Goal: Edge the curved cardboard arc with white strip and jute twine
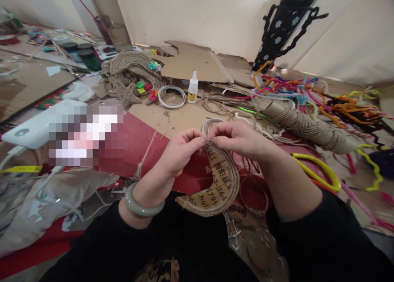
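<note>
In front of me is a crescent cut from printed cardboard (212, 193), with rows of brown twine (235, 179) along its outer edge. At its upper tip, my left hand (181, 148) is closed in a pinch. My right hand (238, 139) pinches right beside it, thumb and forefinger on the twine at the tip. The fingertips nearly touch and hide the exact spot they grip. Just behind them a tape ring (213, 121) lies partly covered. Loose twine (254, 196) loops down to the right of the crescent.
A small glue bottle (193, 89) stands beyond my hands, near another ring (171, 97). To the right are a twine roll (314, 128), yellow tubing (320, 171) and tangled pipe cleaners (344, 101). Finished twine shapes (129, 74) lie back left; a white power bank (33, 128) is left.
</note>
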Action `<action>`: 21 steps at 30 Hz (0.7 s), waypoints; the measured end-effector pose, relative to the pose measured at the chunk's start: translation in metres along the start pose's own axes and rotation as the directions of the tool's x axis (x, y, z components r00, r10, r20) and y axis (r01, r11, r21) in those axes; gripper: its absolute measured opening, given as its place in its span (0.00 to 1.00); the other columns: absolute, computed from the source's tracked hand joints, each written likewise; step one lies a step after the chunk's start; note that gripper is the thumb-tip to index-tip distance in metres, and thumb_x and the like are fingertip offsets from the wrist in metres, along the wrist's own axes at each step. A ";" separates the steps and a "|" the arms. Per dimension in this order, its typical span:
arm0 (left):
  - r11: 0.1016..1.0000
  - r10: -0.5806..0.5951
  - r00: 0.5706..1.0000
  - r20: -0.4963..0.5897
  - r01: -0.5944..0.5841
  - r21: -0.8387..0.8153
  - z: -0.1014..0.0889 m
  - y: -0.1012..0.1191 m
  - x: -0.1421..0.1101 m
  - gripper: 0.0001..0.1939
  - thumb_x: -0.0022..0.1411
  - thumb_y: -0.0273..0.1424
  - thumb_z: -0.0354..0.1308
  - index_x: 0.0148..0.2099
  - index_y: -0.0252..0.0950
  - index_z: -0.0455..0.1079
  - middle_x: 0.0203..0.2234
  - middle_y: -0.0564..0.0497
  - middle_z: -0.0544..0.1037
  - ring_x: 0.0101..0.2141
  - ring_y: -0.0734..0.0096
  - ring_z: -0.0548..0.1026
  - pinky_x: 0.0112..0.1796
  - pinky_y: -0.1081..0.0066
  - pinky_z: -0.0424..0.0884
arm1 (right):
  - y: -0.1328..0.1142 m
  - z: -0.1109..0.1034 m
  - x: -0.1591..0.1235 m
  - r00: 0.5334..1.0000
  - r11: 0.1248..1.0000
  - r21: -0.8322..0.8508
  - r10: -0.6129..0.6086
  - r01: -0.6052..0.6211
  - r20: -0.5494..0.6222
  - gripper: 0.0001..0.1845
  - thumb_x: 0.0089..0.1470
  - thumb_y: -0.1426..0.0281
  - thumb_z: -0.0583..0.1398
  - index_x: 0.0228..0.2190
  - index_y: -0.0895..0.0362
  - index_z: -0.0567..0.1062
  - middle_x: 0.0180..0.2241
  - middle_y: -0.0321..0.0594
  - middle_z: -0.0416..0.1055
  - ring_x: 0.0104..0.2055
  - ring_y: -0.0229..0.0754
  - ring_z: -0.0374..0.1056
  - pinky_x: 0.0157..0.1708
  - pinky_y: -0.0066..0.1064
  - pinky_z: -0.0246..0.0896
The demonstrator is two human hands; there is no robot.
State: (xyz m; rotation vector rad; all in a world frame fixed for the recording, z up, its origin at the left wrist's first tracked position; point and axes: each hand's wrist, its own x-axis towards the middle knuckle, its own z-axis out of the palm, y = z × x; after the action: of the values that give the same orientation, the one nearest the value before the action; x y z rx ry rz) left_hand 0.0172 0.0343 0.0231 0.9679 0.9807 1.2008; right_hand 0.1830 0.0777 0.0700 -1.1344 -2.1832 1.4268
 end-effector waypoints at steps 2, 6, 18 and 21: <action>1.000 0.004 1.000 -0.014 -0.004 0.014 0.000 0.000 0.000 0.08 0.48 0.32 0.64 0.26 0.34 0.70 0.19 0.56 0.69 0.22 0.81 0.63 0.26 0.77 0.60 | -0.001 0.000 0.000 1.000 1.000 -0.020 -0.004 0.004 0.002 0.08 0.48 0.66 0.57 0.25 0.58 0.69 0.22 0.32 0.61 0.25 0.33 0.55 0.25 0.28 0.50; 1.000 0.016 1.000 -0.020 -0.015 0.027 0.000 0.001 0.000 0.09 0.48 0.33 0.65 0.26 0.33 0.70 0.19 0.56 0.68 0.22 0.81 0.63 0.26 0.77 0.60 | -0.001 0.000 0.000 1.000 1.000 -0.031 -0.002 0.003 0.011 0.09 0.49 0.64 0.57 0.26 0.57 0.68 0.22 0.32 0.61 0.25 0.33 0.55 0.25 0.28 0.50; 0.999 0.038 0.999 0.017 -0.038 -0.014 0.002 0.001 0.000 0.14 0.54 0.39 0.62 0.24 0.34 0.69 0.17 0.55 0.71 0.21 0.80 0.66 0.26 0.76 0.63 | 0.001 0.000 0.000 1.000 1.000 0.009 -0.012 0.012 0.007 0.09 0.49 0.65 0.57 0.25 0.57 0.68 0.23 0.33 0.61 0.26 0.33 0.56 0.26 0.28 0.51; 0.997 0.060 0.998 0.019 -0.061 0.044 0.001 0.001 -0.001 0.11 0.51 0.36 0.65 0.25 0.34 0.70 0.18 0.56 0.71 0.22 0.81 0.66 0.27 0.77 0.63 | 0.001 0.000 0.000 1.000 1.000 -0.014 0.005 -0.005 0.016 0.09 0.49 0.64 0.58 0.26 0.57 0.69 0.23 0.33 0.62 0.26 0.33 0.56 0.25 0.27 0.50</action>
State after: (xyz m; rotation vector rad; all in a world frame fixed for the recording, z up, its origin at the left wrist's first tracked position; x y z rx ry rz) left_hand 0.0181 0.0334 0.0248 1.0482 0.9737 1.2228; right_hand 0.1836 0.0780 0.0690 -1.1376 -2.2058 1.4302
